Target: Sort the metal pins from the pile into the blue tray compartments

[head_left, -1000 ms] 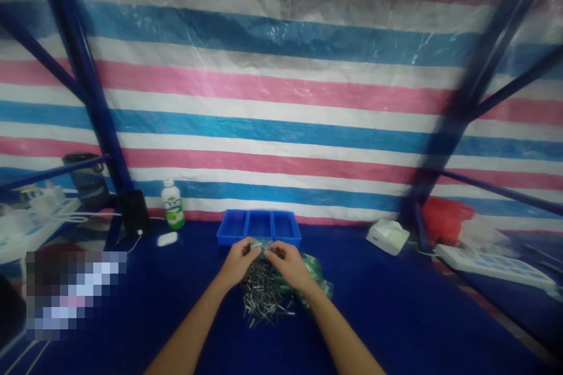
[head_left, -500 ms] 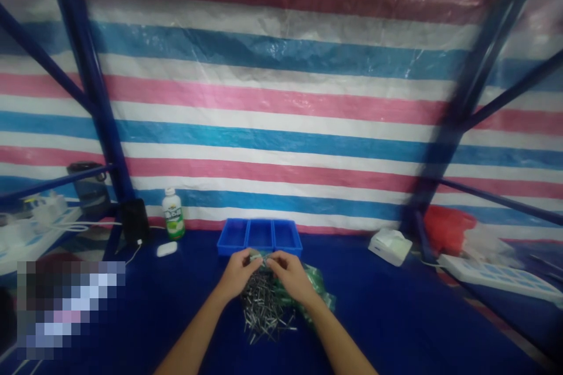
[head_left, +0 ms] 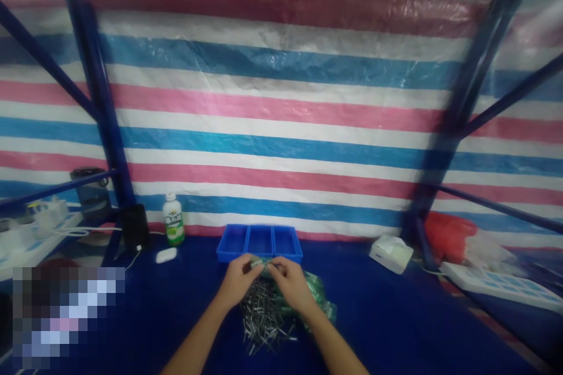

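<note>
My left hand (head_left: 241, 277) and my right hand (head_left: 288, 281) meet close together, fingers pinched. Between them is a small see-through plastic bag (head_left: 260, 263) with a greenish tint, each hand closed on one side of it. Whether anything is inside, I cannot make out. Below the fingers lies a loose pile of thin, short metal rods (head_left: 264, 316), much like nails, on the blue tabletop. Green plastic bags (head_left: 320, 293) lie bunched to the right of the pile, partly behind my right forearm. Just beyond my hands stands a blue tray (head_left: 223, 258) with three compartments.
At the back left are a white bottle (head_left: 173, 221), a white oval case (head_left: 166, 255) and a black device (head_left: 135, 227) with a cable. A tissue pack (head_left: 391, 254) lies to the right. Power strips (head_left: 501, 285) flank both sides; a striped sheet (head_left: 281, 140) hangs behind.
The view has tilted up slightly, so everything sits a little lower. Both hands stay together at the small plastic bag, with only slight finger movement.
</note>
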The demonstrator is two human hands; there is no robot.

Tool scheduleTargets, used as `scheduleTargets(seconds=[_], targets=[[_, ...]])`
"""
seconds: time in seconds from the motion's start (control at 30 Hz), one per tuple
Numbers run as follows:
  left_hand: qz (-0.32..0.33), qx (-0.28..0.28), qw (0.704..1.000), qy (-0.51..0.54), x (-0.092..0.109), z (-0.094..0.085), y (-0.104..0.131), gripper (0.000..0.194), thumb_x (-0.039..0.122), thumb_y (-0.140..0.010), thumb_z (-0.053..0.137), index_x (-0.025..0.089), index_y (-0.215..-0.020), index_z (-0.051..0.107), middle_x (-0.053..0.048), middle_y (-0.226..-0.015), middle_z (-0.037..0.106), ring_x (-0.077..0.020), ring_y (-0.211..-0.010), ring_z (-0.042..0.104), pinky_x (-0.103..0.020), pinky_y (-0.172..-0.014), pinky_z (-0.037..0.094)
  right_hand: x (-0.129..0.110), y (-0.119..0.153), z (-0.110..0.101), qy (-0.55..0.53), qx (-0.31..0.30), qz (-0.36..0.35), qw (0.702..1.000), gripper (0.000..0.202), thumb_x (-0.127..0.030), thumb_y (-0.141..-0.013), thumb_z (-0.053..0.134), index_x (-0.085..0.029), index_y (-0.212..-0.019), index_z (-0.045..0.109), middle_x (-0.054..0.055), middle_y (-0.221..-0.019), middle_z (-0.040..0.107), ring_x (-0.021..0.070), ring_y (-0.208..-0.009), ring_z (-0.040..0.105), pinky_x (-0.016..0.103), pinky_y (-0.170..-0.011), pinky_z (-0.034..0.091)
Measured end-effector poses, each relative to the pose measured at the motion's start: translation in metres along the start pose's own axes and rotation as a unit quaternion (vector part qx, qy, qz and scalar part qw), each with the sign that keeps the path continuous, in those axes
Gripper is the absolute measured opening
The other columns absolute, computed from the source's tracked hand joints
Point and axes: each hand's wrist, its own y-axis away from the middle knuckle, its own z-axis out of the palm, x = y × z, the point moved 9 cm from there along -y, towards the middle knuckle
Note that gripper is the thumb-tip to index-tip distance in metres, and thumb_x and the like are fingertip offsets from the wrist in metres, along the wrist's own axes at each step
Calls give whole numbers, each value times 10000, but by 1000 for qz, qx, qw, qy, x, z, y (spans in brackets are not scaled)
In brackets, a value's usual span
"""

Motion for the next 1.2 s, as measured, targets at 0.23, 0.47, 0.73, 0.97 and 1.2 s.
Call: scheduleTargets(seconds=[0.23,0.47,0.73,0.97,1.2], targets=[[-41,35,998,-12,-5,-9,3,452,435,-806,651,166,-1170,651,42,-547,540,-127,-526,503,-230,-525,368,18,-1,14,-205,-38,81,975,352,-412,-748,639,-178,-1011,635,63,-899,722,147,-503,621,279,-517,469],[-109,-1,984,140,-20,-5,-1,692,311,-779,623,212,-1423,391,28,-666,649,-142,-554,623,-222,-514,433,23,-5,2,-219,9,89,972,355,-393,-775,564,-174,-1026,688,83,-907,731,196,-629,694,286,-571,470],[-105,-15,980,170,-15,1,0,598,386,-764,679,167,-1295,513,-74,-912,707,-194,-775,668,-246,-590,485,21,-2,-3,-208,26,89,974,371,-427,-765,651,-170,-1030,689,58,-782,722,217,-671,699,299,-615,489],[-95,4,982,160,-15,8,3,737,384,-733,749,171,-1365,435,-18,-770,692,-192,-738,673,-287,-693,500,21,-4,11,-227,-2,52,973,395,-415,-733,742,-198,-1031,600,61,-971,705,200,-669,707,286,-594,504],[-67,1,987,145,-9,5,2,677,346,-752,735,167,-1345,462,-23,-812,688,-185,-762,662,-288,-730,488,27,-4,9,-237,21,64,969,476,-374,-710,762,-222,-1088,516,-19,-802,658,154,-547,654,257,-522,488]])
